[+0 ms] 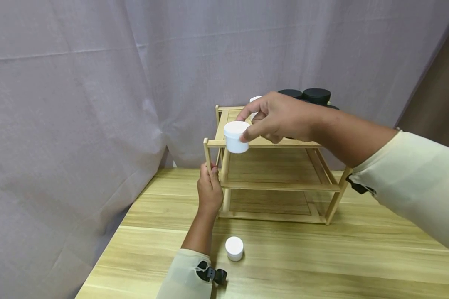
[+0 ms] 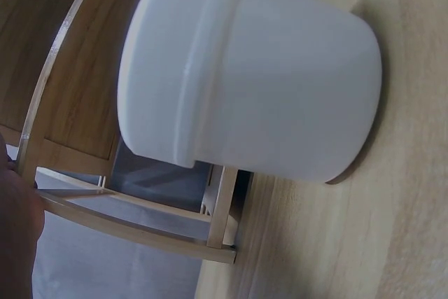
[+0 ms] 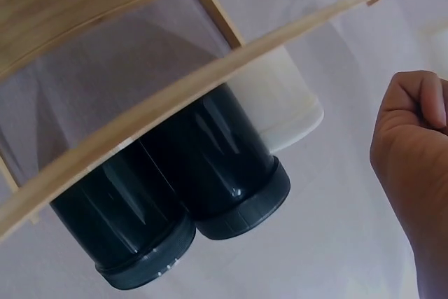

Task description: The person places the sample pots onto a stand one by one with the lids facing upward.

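Observation:
My right hand (image 1: 280,118) pinches a small white lidded jar (image 1: 237,143) between thumb and fingers, upright, in front of the top left corner of a wooden rack (image 1: 280,185). In the right wrist view the right hand (image 3: 413,152) shows at the right edge; the held jar cannot be made out there. Low on the rack's front left post, my left hand (image 1: 210,191) grips the wood. A second white jar (image 1: 234,248) stands on the table near the left forearm, and this jar (image 2: 280,82) fills much of the left wrist view.
Black lidded jars (image 3: 224,166) stand on the rack's top shelf towards the right, with a white jar (image 3: 276,103) beside them. My right arm partly hides them in the head view. A grey curtain (image 1: 78,104) hangs behind and left of the wooden table (image 1: 303,265).

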`<act>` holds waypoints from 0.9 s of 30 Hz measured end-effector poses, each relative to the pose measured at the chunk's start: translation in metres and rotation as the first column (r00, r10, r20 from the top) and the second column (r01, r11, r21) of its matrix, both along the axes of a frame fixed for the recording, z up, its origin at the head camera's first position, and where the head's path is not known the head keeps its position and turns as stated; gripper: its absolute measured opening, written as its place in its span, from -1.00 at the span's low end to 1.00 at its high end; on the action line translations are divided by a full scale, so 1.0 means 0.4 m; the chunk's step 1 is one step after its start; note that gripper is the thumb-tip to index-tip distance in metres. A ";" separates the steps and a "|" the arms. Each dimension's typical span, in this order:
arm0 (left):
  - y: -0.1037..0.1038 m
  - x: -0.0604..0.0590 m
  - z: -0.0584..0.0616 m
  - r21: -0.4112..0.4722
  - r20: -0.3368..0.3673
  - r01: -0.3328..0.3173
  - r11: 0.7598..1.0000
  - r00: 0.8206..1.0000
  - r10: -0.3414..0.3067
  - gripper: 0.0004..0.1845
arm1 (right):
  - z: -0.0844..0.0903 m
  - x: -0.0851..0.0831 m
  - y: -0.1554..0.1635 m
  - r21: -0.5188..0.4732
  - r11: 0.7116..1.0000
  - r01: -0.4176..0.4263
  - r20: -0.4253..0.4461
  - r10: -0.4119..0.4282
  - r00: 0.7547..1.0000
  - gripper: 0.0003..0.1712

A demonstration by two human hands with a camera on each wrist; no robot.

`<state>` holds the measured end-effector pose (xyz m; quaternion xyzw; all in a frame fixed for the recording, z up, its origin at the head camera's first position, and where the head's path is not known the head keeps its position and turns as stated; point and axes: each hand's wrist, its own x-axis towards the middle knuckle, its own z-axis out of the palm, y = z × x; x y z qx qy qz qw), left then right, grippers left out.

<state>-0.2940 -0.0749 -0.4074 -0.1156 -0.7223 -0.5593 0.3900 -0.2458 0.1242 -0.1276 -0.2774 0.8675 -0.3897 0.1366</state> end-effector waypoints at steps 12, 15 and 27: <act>-0.010 0.005 -0.006 0.008 0.003 -0.023 1.000 1.000 0.023 -0.82 | 0.036 -0.058 -0.009 -0.011 1.000 0.014 -0.058 -0.015 0.998 -0.61; -0.012 0.002 -0.002 0.007 -0.007 -0.018 1.000 1.000 0.018 -0.80 | 0.055 -0.073 -0.015 0.003 1.000 0.023 -0.100 -0.022 0.995 -0.64; -0.003 0.001 -0.005 0.027 0.032 0.014 1.000 0.999 -0.015 -0.79 | 0.093 -0.123 -0.045 0.112 0.990 0.089 -0.263 -0.057 0.963 -0.63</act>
